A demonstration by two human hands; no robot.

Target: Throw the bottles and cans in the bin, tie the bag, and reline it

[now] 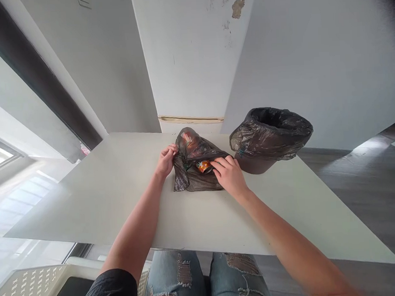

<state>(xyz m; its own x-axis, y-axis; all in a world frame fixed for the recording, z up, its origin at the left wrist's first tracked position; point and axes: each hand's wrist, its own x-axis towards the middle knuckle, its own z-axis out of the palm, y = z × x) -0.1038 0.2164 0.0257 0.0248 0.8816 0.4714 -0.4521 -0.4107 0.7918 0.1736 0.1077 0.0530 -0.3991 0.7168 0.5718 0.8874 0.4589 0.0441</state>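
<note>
A crumpled dark plastic bag (pixel 193 165) lies on the white table (pixel 121 195), with colourful packaging showing through it. My left hand (pixel 166 160) is closed on the bag's left edge, pinching the plastic. My right hand (pixel 229 175) rests on the bag's right side, fingers curled over the plastic next to an orange can (pixel 204 166) that shows at the bag's opening.
A round bin lined with a dark bag (pixel 269 136) stands on the table just right of the bag, tilted in this view. A white wall column rises behind. A white perforated chair (pixel 30 288) is at lower left, grey floor to the right.
</note>
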